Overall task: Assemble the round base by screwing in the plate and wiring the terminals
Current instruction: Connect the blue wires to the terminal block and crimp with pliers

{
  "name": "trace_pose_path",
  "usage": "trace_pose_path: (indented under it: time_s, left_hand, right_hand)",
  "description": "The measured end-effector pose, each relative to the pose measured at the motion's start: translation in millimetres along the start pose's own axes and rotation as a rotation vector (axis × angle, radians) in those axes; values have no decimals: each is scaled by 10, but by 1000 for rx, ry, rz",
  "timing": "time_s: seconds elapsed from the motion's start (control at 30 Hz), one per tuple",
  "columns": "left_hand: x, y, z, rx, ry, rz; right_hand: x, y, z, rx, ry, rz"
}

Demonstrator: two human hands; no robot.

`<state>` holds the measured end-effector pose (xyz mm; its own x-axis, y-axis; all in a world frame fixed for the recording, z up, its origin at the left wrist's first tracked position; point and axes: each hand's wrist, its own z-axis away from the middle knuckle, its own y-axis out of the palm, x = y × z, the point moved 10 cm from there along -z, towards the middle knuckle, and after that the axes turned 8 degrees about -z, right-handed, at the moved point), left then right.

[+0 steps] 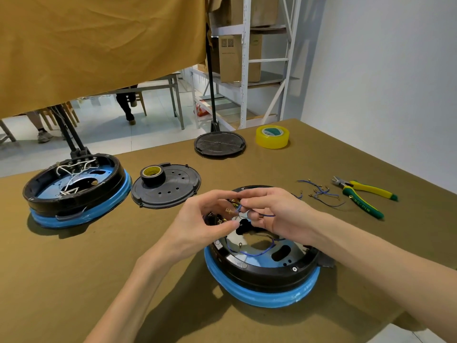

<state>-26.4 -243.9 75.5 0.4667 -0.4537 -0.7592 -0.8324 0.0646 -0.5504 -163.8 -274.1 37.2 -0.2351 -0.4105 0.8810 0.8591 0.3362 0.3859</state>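
Round base (262,276): the far part of its interior is covered by both hands.
Terminals (228,211): only glimpsed between the fingers; the number cannot be told.
Left hand (197,224): whether anything is pinched between thumb and forefinger cannot be made out.
Right hand (274,209): the held end of the blue wire (268,215) is hidden behind the fingers.
Forearms: both are cut off by the lower picture edge.
Loose wires (319,193): too small for counting on the surface (99,256).
Pliers (363,195): the handle lettering is only partly legible.
Persons beyond the cloth (99,45): only legs are seen.
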Motion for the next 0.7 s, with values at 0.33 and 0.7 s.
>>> trace_pose_path:
  time_s: [0.33, 0.7]
  left_hand:
    - [-31, -88, -7, 8, 38, -103]
    - [-106, -80, 6, -19, 78, -63]
  right_hand:
    - [-340, 148, 113, 135, 415, -127]
    - [-302, 120, 61, 119, 293, 85]
